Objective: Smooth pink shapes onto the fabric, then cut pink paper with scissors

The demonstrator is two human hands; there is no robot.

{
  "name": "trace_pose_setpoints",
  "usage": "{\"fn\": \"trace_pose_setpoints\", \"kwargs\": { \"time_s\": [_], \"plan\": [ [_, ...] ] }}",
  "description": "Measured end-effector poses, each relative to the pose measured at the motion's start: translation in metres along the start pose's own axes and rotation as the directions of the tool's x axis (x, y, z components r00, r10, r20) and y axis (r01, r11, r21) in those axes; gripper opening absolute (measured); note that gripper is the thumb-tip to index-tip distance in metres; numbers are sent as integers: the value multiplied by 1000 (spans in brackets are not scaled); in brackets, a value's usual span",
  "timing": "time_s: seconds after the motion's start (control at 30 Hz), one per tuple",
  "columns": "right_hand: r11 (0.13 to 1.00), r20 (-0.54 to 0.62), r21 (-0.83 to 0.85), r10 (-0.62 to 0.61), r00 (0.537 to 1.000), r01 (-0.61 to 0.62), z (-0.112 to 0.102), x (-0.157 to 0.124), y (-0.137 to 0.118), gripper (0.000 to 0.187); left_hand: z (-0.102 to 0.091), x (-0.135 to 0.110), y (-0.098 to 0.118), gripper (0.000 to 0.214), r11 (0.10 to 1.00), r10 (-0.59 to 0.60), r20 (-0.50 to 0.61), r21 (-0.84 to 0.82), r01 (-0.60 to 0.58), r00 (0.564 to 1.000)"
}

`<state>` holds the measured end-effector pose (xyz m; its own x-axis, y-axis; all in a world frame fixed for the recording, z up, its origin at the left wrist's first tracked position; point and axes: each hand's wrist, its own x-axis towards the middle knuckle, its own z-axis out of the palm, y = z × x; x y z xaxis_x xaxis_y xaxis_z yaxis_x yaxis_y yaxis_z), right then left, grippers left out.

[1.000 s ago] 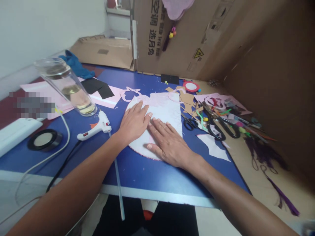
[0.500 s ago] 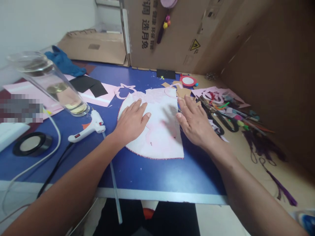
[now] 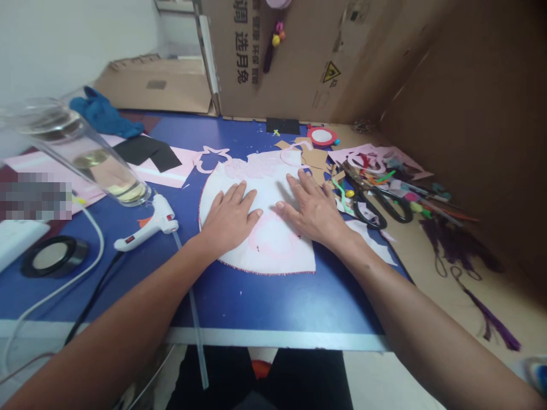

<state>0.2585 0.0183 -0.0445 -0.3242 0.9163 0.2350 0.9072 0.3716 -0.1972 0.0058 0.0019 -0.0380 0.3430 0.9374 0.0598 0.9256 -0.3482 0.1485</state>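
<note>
A pale pink and white cut-out sheet (image 3: pixel 273 247) lies on the blue table (image 3: pixel 252 307), with a rounded lower edge trimmed in tiny red beads. My left hand (image 3: pixel 229 217) rests flat on its left half, fingers spread. My right hand (image 3: pixel 311 208) lies flat on the sheet near its right side, with the fingertips pointing up and left. Neither hand grips anything. A white hot glue gun (image 3: pixel 147 225) lies just left of the sheet, and a long translucent glue stick (image 3: pixel 190 307) runs from it towards the table's front edge.
A tall glass tumbler (image 3: pixel 94 154) lies tilted at the left, near a black tape roll (image 3: pixel 54 256) and a white cable. Black-handled scissors (image 3: pixel 378 208) sit among paper scraps at the right. Cardboard walls (image 3: pixel 290 57) rise behind and beside the table.
My right hand has moved left from the sheet's right edge onto the sheet, closer to my left hand. The left hand stays in place on the sheet, and the view has shifted slightly.
</note>
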Motion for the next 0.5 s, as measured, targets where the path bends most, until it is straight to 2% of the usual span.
{"fn": "trace_pose_setpoints", "kwargs": {
  "time_s": [0.5],
  "plan": [
    [1000, 64, 0, 12, 998, -12, 4, 1, -6, 87, -1, -1, 3, 64, 999, 1, 3, 39, -1, 1000]
  ]
}}
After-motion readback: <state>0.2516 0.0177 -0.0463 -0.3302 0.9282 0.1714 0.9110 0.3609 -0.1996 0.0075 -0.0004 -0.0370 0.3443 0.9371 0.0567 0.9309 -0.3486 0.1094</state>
